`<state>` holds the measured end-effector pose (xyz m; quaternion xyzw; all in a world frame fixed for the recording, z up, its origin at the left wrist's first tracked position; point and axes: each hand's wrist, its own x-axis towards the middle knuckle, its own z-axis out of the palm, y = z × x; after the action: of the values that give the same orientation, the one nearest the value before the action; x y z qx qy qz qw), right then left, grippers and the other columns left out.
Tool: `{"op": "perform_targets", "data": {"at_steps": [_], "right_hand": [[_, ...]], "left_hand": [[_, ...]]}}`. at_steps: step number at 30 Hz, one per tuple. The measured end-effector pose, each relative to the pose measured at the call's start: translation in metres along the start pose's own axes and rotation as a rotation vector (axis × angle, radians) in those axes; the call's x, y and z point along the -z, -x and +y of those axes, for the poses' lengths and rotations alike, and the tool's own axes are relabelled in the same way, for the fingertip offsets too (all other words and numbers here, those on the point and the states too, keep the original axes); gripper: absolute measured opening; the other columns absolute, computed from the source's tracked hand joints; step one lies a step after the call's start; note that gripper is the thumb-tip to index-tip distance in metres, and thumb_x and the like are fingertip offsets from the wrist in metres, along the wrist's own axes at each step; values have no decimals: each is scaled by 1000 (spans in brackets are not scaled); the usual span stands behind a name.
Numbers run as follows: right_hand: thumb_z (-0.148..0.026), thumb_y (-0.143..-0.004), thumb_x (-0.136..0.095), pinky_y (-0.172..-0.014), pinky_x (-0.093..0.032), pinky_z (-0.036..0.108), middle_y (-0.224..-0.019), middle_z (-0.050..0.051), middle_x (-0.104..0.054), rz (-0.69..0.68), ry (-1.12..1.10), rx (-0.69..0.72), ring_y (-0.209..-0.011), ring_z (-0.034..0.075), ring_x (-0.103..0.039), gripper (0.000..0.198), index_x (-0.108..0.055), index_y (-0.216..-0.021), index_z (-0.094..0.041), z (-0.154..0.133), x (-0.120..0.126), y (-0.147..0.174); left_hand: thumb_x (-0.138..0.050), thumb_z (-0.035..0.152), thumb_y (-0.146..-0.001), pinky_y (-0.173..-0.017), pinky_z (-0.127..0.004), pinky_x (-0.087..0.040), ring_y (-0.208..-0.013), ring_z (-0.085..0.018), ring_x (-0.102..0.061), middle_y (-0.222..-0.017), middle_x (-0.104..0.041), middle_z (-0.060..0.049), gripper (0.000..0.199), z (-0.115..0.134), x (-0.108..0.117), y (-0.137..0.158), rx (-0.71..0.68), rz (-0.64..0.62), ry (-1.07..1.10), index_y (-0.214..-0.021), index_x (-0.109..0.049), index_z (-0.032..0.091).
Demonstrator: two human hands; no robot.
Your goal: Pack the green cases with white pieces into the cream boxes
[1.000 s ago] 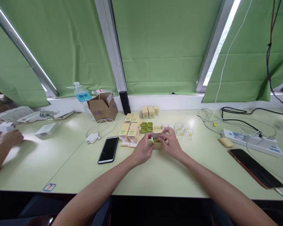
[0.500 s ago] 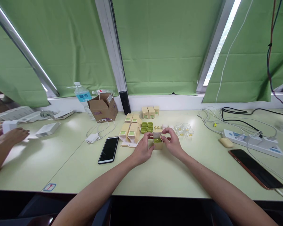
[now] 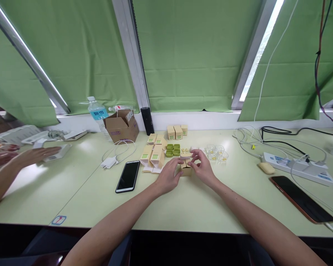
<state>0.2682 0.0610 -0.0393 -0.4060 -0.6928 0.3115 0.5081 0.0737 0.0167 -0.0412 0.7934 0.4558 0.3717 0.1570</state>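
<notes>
A small tan cardboard box (image 3: 186,171) stands on the table between my two hands. My left hand (image 3: 169,176) grips its left side, with fingers curled at the upper and lower edges. At the right side, my right hand (image 3: 203,168) pinches the box near its top flaps. The side flaps are folded in over the opening, and a rear flap stands partly up. Behind the box lie several small yellowish pieces (image 3: 184,150). Green square trays (image 3: 170,152) sit just left of them. Clear plastic cups (image 3: 219,152) are grouped to the right.
Open-ended tan boxes (image 3: 157,157) stand left of my hands, with closed ones (image 3: 178,132) farther back. A black phone (image 3: 128,176) lies at left, another phone (image 3: 301,198) at right beside a power strip (image 3: 296,168). A co-worker's hand (image 3: 34,155) reaches over a white box (image 3: 58,152).
The box's flaps have folded inward, covering the green interior seen earlier. My hands stay at its sides. At the far left, the co-worker's hand has moved right onto the white box.
</notes>
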Motion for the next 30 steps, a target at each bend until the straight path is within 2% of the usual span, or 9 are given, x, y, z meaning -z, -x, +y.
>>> {"op": "perform_targets", "data": {"at_steps": [3,8,13,16,22,26,30], "right_hand": [[-30,-86,-62,-57,-55,30,-106,5,-56,-14,17,45,-80,18,-60,32,-60,-117,-26,-3,0,1],[-23,-87,-59,-59,-56,29,-101,5,-56,-53,26,157,-79,17,-59,14,-66,-98,-25,-8,2,5],[-27,-88,-65,-63,-57,30,-100,5,-57,-87,-19,223,-80,17,-59,14,-66,-101,-25,-9,4,8],[-29,-92,-61,-61,-55,29,-95,5,-59,-57,-17,250,-79,17,-59,9,-67,-97,-24,-8,4,8],[-21,-91,-59,-61,-53,31,-88,4,-59,-19,39,307,-74,17,-58,8,-66,-91,-24,-7,2,8],[-15,-89,-58,-60,-52,31,-84,3,-59,-22,59,361,-72,17,-58,12,-66,-87,-24,-5,1,10],[-11,-87,-56,-59,-51,30,-82,3,-60,-23,80,386,-71,17,-59,15,-66,-86,-23,-4,1,10]], "left_hand": [[-59,17,-91,-109,-50,-49,-128,-28,-58,-135,-61,-10,31,0,0,0,-12,-1,0,-121,-53,25],[-58,15,-91,-109,-50,-49,-127,-28,-59,-136,-60,-11,39,-2,-1,-2,-21,0,4,-128,-50,25],[-59,15,-91,-107,-50,-51,-127,-28,-59,-135,-61,-10,39,-3,-3,-1,20,3,42,-128,-48,25],[-59,17,-91,-105,-48,-52,-125,-28,-61,-130,-62,-10,39,-1,-3,0,71,7,73,-126,-45,25],[-61,20,-92,-104,-48,-53,-127,-29,-62,-131,-61,-12,46,3,-1,2,96,32,81,-131,-39,25],[-57,23,-96,-110,-51,-48,-131,-29,-58,-136,-59,-12,35,2,-1,1,11,90,4,-128,-44,25],[-53,21,-99,-110,-48,-48,-133,-27,-55,-138,-58,-11,16,0,-2,0,-75,139,-54,-114,-54,24]]}}
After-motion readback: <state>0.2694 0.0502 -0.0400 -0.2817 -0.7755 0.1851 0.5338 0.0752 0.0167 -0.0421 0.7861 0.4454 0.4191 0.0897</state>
